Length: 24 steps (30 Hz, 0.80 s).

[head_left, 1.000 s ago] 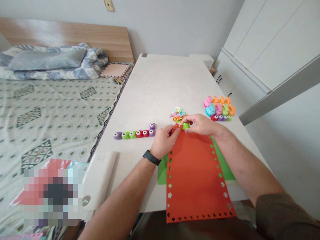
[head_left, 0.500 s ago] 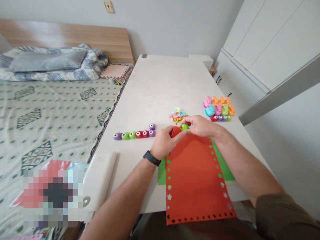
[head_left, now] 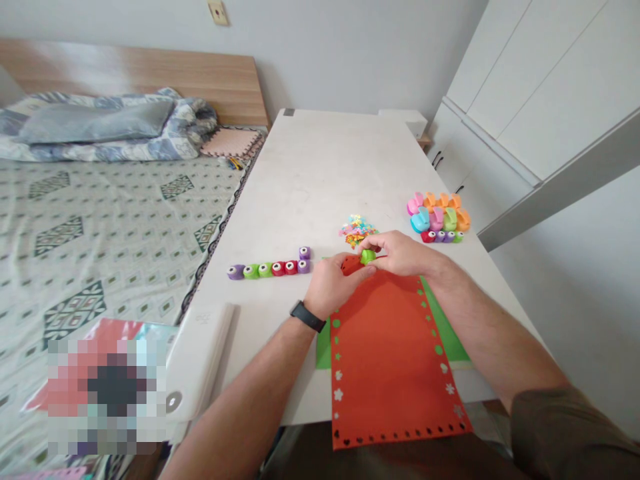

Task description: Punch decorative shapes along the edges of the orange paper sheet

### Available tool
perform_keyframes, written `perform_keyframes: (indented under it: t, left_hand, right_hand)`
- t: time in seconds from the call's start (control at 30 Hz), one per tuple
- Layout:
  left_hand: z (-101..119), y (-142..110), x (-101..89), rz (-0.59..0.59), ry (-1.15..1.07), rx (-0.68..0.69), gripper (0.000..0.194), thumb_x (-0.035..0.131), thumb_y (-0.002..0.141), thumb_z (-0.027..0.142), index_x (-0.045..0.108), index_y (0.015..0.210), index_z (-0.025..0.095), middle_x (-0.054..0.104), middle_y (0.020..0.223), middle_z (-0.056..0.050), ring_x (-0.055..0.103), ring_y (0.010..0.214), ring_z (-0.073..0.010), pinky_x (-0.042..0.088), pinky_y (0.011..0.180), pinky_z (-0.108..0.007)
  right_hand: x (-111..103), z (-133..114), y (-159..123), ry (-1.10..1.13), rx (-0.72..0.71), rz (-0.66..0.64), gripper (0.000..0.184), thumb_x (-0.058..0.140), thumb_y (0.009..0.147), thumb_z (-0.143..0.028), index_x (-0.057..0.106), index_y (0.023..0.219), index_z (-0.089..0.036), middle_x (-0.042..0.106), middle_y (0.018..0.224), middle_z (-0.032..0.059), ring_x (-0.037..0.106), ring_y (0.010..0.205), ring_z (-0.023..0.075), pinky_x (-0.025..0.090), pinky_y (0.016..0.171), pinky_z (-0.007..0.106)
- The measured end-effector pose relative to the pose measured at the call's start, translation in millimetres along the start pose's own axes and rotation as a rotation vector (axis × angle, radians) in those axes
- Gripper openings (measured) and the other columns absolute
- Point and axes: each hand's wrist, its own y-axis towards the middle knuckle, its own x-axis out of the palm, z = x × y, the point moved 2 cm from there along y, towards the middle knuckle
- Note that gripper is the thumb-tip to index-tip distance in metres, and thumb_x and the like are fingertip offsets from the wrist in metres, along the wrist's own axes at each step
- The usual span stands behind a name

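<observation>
A red foam sheet [head_left: 393, 353] with punched shapes along its edges lies over a green sheet [head_left: 447, 333] on the white table [head_left: 320, 167]. My right hand [head_left: 400, 253] pinches a small green punch [head_left: 369, 256] at the sheet's far edge. My left hand [head_left: 333, 283], with a black wristband, grips the same far edge just left of the punch. A little heap of coloured cut-outs [head_left: 357, 229] lies just beyond my hands.
A row of small purple, green and red punches [head_left: 270, 268] sits left of my hands. Larger pastel punches [head_left: 439, 217] stand at the right edge. A white pad [head_left: 200, 353] overhangs the near-left corner. A bed [head_left: 100, 220] runs along the left, white cabinets on the right.
The green punch and my right hand have slid slightly left along the sheet's far edge. My left hand has dropped a little lower on the sheet.
</observation>
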Motion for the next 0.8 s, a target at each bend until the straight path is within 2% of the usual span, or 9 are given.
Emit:
perform_keyframes:
  t: [0.3,0.5,0.8]
  left_hand:
    - [-1.3,1.4,0.1,0.037,0.056,0.032,0.047,0.065,0.087,0.061,0.072,0.093,0.015,0.067,0.072,-0.001,0.057,0.065,-0.0143,0.037,0.061,-0.027]
    - [-5.9,4.3,0.7,0.007,0.076,0.026,0.050,0.064,0.086,0.064,0.069,0.087,0.015,0.065,0.070,-0.001,0.055,0.062,-0.0140,0.035,0.057,-0.027]
    - [0.3,2.0,-4.2,0.016,0.087,0.047,0.051,0.064,0.086,0.065,0.073,0.101,0.018,0.073,0.080,-0.003,0.064,0.069,-0.0172,0.040,0.060,-0.027]
  right_hand:
    - [4.9,3.7,0.8,0.013,0.001,0.033,0.028,0.070,0.076,-0.019,0.073,0.104,-0.020,0.074,0.092,0.0008,0.064,0.084,0.0168,0.045,0.079,0.027]
    - [8.9,8.8,3.5,0.027,0.002,0.033,0.027,0.069,0.078,-0.020,0.072,0.104,-0.019,0.073,0.089,0.0008,0.063,0.082,0.0164,0.045,0.078,0.027]
    - [5.0,4.4,1.9,0.025,-0.004,0.013,0.029,0.066,0.077,-0.015,0.072,0.105,-0.020,0.073,0.091,0.0003,0.064,0.082,0.0159,0.045,0.078,0.027]
